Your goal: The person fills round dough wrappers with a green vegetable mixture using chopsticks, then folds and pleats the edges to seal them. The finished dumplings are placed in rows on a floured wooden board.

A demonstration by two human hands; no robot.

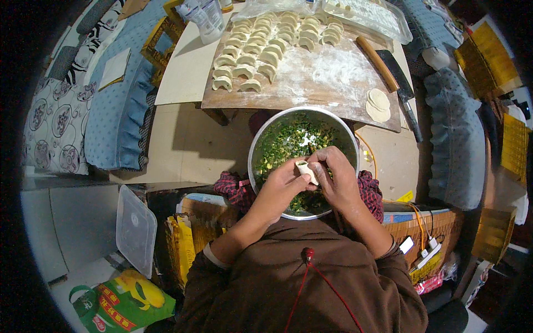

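Above a steel bowl (252, 166) on the lap, my left hand (284, 180) and my right hand (338, 177) hold a partly folded dumpling (305, 170) between them. Dark green filling shows at its unclosed upper end. The fingers of both hands pinch the dough from either side. Inside the bowl lies chopped green filling (283, 143) with yellow bits, partly hidden by my hands. Beyond the bowl, rows of shaped dumplings (245, 60) lie on a floured wooden board (300, 93). A few round wrappers (378, 106) overlap at the board's right front corner.
A rolling pin (377, 63) and a cleaver (402, 83) lie along the board's right side. At the back right is a plastic tray (374, 23) dusted with flour. A plastic bag (204, 18) stands at the back left. A power strip (428, 256) with cables is at lower right.
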